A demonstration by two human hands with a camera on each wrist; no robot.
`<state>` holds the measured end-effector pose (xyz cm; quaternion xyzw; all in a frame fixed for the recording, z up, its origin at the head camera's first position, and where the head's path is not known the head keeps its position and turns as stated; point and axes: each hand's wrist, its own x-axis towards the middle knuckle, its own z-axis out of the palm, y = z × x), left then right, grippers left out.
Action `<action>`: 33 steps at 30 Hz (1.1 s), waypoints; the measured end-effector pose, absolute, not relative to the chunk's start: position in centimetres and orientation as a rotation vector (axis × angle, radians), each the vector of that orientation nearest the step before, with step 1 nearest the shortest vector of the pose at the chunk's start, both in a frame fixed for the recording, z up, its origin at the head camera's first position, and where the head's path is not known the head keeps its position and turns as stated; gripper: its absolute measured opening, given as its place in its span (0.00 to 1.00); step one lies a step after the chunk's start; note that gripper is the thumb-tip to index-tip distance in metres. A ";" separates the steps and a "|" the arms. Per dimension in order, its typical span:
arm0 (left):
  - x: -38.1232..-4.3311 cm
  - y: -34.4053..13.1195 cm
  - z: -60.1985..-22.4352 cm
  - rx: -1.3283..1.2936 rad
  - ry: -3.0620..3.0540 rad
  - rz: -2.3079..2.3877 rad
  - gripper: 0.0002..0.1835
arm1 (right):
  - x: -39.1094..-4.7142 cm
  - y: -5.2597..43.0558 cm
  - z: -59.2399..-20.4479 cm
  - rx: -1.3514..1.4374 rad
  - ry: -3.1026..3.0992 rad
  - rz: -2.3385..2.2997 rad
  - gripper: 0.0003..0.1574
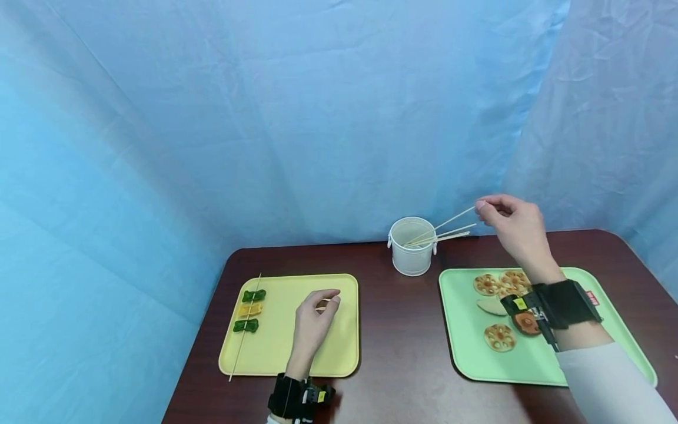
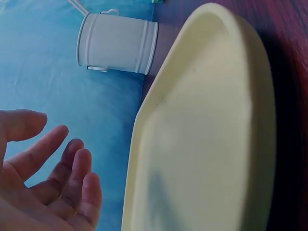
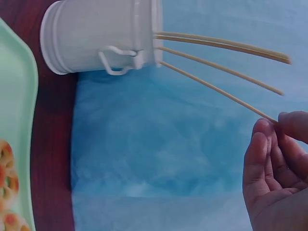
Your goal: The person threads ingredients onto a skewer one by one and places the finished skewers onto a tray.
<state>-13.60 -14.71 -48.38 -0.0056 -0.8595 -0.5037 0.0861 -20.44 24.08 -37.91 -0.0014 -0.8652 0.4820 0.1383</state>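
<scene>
My right hand [image 1: 516, 227] pinches the upper end of a thin wooden skewer [image 3: 219, 90] between thumb and fingertips. The skewer's other end is inside the white metal bucket [image 1: 412, 259], where several more skewers [image 3: 226, 43] lean out over the rim. Over the yellow tray [image 1: 296, 288] hovers my left hand [image 1: 312, 324], its fingers loosely bent with nothing between them, as the left wrist view also shows. At the tray's left side lies a threaded skewer [image 1: 236, 356] carrying two green pieces and one yellow piece [image 1: 251, 310].
A green tray [image 1: 461, 353] on the right holds several lotus root slices [image 1: 499, 337], a pale wedge [image 1: 491, 306] and a brown mushroom-like piece [image 1: 526, 323], partly below my right forearm. Blue cloth [image 1: 339, 118] hangs behind the dark wooden table [image 1: 399, 341].
</scene>
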 end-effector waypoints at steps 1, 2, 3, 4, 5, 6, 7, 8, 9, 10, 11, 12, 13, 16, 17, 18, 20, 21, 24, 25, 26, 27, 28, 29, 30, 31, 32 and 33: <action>-13.6 -14.8 -48.4 -0.011 -2.563 -1.505 0.12 | -20.1 24.2 -37.7 -0.011 -2.481 1.397 0.31; -13.5 -14.9 -48.5 -0.005 -2.564 -1.504 0.12 | -19.8 24.3 -37.5 -0.018 -2.457 1.408 0.30; -13.5 -14.9 -48.5 -0.001 -2.563 -1.504 0.11 | -19.5 24.5 -37.4 -0.023 -2.429 1.419 0.29; -13.5 -15.0 -48.5 0.004 -2.562 -1.503 0.11 | -19.2 24.6 -37.2 -0.026 -2.401 1.434 0.28; -13.5 -15.1 -48.5 0.008 -2.562 -1.499 0.11 | -18.9 24.7 -37.1 -0.029 -2.370 1.451 0.27; -13.5 -15.1 -48.5 0.010 -2.562 -1.498 0.11 | -18.5 24.9 -36.9 -0.034 -2.342 1.462 0.27; -13.5 -15.2 -48.5 0.008 -2.562 -1.497 0.10 | -18.2 25.0 -36.8 -0.041 -2.313 1.473 0.26; -13.5 -15.3 -48.5 0.007 -2.560 -1.500 0.10 | -17.8 25.1 -36.8 -0.047 -2.287 1.484 0.26; -13.5 -15.3 -48.5 0.004 -2.560 -1.503 0.10 | -17.4 25.1 -36.7 -0.055 -2.266 1.488 0.25; -13.5 -15.4 -48.5 0.002 -2.560 -1.502 0.11 | -17.1 25.2 -36.7 -0.064 -2.247 1.497 0.25; -13.5 -15.5 -48.5 0.001 -2.559 -1.502 0.11 | -16.8 25.2 -36.7 -0.069 -2.225 1.510 0.25; -13.5 -15.5 -48.4 0.001 -2.558 -1.505 0.11 | -16.5 25.2 -36.7 -0.077 -2.205 1.515 0.25; -13.5 -15.6 -48.4 0.004 -2.556 -1.510 0.11 | -16.2 25.2 -36.7 -0.087 -2.187 1.517 0.24; -13.5 -15.8 -48.3 0.003 -2.554 -1.518 0.12 | -15.7 25.1 -36.6 -0.115 -2.131 1.504 0.23; -13.5 -15.8 -48.3 0.003 -2.553 -1.523 0.12 | -15.5 25.1 -36.6 -0.122 -2.104 1.501 0.23; -13.5 -15.8 -48.3 0.008 -2.550 -1.528 0.12 | -15.4 25.1 -36.5 -0.131 -2.067 1.515 0.22; -13.6 -15.9 -48.3 0.020 -2.545 -1.528 0.14 | -14.9 25.0 -36.4 -0.132 -1.984 1.589 0.21; -13.6 -15.9 -48.2 0.033 -2.541 -1.529 0.14 | -14.7 24.9 -36.3 -0.126 -1.936 1.643 0.21; -13.8 -15.8 -48.1 0.067 -2.515 -1.570 0.18 | -13.9 24.7 -36.2 -0.103 -1.801 1.829 0.22; -13.8 -15.7 -48.1 0.069 -2.505 -1.589 0.20 | -13.5 24.6 -36.3 -0.104 -1.792 1.857 0.22; -13.8 -15.6 -48.0 0.063 -2.487 -1.622 0.21 | -13.2 24.5 -36.4 -0.105 -1.788 1.879 0.23; -13.9 -15.4 -48.0 0.056 -2.465 -1.665 0.22 | -12.9 24.3 -36.5 -0.108 -1.792 1.886 0.23; -13.9 -15.3 -48.0 0.043 -2.437 -1.715 0.23 | -12.5 24.1 -36.6 -0.113 -1.803 1.888 0.23; -13.9 -15.1 -47.9 0.030 -2.404 -1.775 0.24 | -12.2 23.9 -36.8 -0.115 -1.811 1.902 0.23; -13.9 -14.9 -47.9 0.017 -2.369 -1.836 0.26 | -11.9 23.6 -36.9 -0.120 -1.814 1.915 0.23; -13.9 -14.6 -47.8 0.001 -2.327 -1.902 0.27 | -11.7 23.2 -37.1 -0.107 -1.786 1.953 0.23; -13.9 -14.3 -47.8 -0.013 -2.274 -1.980 0.27 | -11.5 22.8 -37.3 -0.083 -1.749 2.005 0.23; -14.0 -14.0 -47.7 -0.020 -2.214 -2.064 0.28 | -11.4 22.3 -37.6 -0.053 -1.705 2.065 0.23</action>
